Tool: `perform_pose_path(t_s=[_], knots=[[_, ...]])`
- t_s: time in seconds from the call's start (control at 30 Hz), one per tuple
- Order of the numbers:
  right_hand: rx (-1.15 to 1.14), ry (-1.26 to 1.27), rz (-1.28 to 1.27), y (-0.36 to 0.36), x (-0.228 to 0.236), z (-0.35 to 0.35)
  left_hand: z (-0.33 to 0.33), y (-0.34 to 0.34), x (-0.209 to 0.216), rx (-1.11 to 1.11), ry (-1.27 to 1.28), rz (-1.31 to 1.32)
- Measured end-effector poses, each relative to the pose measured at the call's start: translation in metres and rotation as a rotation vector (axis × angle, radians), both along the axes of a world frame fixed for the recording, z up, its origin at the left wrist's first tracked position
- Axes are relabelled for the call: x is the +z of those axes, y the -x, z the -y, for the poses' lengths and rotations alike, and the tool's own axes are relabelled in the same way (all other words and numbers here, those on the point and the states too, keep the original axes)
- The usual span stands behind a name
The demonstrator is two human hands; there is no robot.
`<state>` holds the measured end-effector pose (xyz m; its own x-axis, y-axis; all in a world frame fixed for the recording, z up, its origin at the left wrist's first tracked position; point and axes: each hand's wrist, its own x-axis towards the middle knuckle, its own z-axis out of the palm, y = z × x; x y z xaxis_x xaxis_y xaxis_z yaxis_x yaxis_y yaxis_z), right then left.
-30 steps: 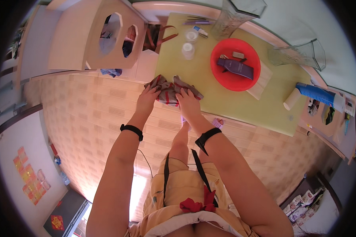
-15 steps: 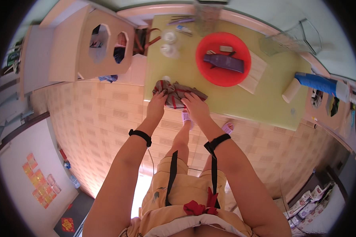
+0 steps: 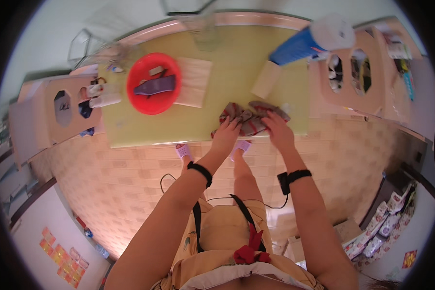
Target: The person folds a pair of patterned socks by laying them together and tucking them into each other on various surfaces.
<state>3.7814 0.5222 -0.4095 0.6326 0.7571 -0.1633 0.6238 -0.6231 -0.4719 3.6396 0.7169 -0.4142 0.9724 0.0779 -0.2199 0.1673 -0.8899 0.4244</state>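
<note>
A crumpled grey-brown cloth with red stripes lies bunched on the table's front edge, toward the right. My left hand grips its left part, the fingers curled into the folds. On its right part is my right hand, closed over the fabric with the fingertips partly hidden. Both wrists wear black bands. Behind the cloth, a pale block-like piece rests on the yellow-green tabletop.
A red basin holding a purple object stands left, beside a beige sheet. White bottles are at the left end. A blue-and-white roll-like package lies back right. Cabinets with cut-out openings flank the table.
My hands and the cloth have moved right along the table's front edge, from left of the red basin to right of it. My body and the view have shifted right too.
</note>
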Motion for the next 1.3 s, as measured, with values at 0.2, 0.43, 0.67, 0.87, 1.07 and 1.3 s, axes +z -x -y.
perform_pose_path(t_s=[0.2,0.43,0.67,0.87,1.07,1.3], knots=[[-0.151,0.053,-0.010,-0.075,0.003,0.056,0.078,-0.094,-0.001,-0.015,-0.068,-0.102],[-0.210,-0.060,0.143,-0.013,-0.033,0.040,0.040,-0.055,-0.005,-0.068,0.006,0.007],[-0.023,0.172,-0.114,0.058,0.025,-0.009,-0.016,0.024,0.013,0.064,0.187,-0.139],[0.120,0.123,-0.230,0.058,0.061,-0.003,-0.036,0.021,0.047,-0.011,0.421,-0.544],[0.051,0.002,-0.235,0.043,0.128,0.102,0.023,-0.018,0.122,-0.029,0.871,-0.672],[-0.373,-0.085,-0.051,0.055,0.220,0.262,0.164,-0.116,0.254,-0.585,0.668,-0.550]])
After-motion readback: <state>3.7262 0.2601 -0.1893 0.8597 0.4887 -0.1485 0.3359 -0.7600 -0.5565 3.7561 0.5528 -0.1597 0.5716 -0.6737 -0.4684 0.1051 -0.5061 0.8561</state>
